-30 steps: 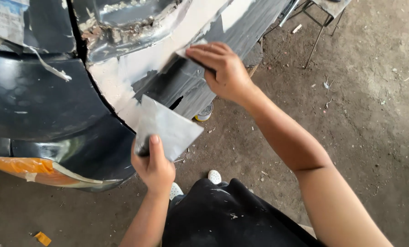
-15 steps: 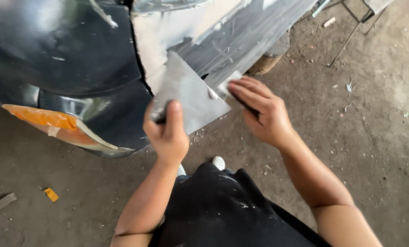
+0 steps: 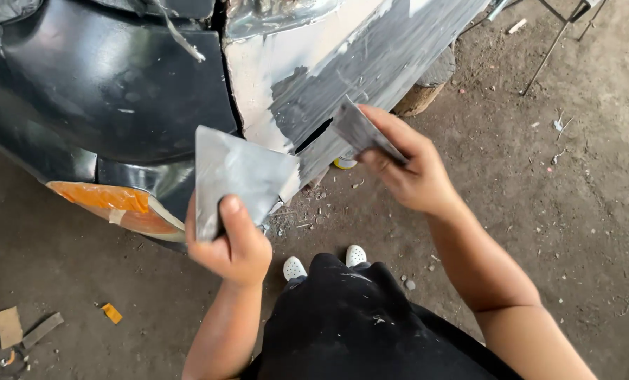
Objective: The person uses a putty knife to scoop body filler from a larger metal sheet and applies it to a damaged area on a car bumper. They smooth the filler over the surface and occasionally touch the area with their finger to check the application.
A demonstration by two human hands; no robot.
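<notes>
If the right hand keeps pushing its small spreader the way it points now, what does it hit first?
Most likely the grey filler patch on the car panel: the right hand aims its small spreader up-left, close to that surface, though depth is hard to judge.

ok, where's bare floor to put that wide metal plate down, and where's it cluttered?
Bare concrete floor lies right of the right hand, up to the thin metal stand legs. A second patch lies between the orange lamp and the cardboard scraps. It is crowded under the grey-filled car panel, around the white shoes and the left hand holding the wide metal plate.
</notes>
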